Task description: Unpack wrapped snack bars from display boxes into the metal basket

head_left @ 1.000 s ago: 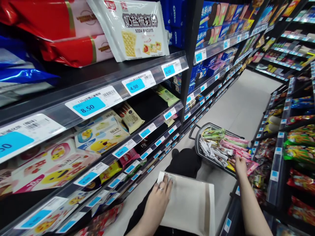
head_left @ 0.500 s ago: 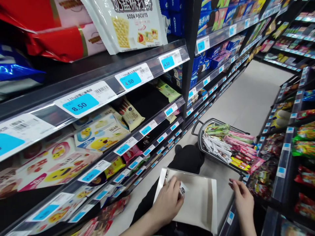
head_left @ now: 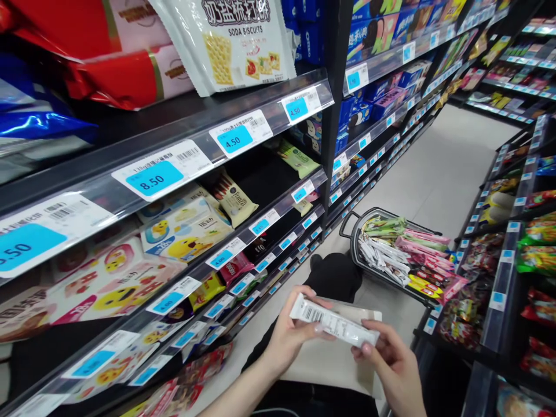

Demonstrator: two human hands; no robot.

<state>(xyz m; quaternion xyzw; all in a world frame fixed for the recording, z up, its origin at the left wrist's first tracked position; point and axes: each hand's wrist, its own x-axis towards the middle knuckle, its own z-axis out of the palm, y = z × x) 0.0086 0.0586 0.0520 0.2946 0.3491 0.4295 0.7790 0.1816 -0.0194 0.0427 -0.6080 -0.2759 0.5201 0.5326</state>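
Pinching a slim white packet [head_left: 334, 322] by its two ends, the person holds it above a shallow pale box [head_left: 319, 368] at the lap, with a printed side and barcode turned up. The left hand [head_left: 290, 330] grips one end, thumb along the near edge and fingers behind; the right hand [head_left: 393, 356] nips the other end between thumb and fingers. Looking over the label seems to be the step in hand. To do it well, the person should squeeze lightly, since the contents may snap, and leave print and barcode uncovered. A small tilt would help if glare on the shiny wrapper hides the text. Staying over the box is wise: a slip would likely land inside. The basket [head_left: 355, 252] of wrapped snacks sits beyond the knee [head_left: 333, 281], near the right-hand shelf [head_left: 495, 321], well apart from the packet.
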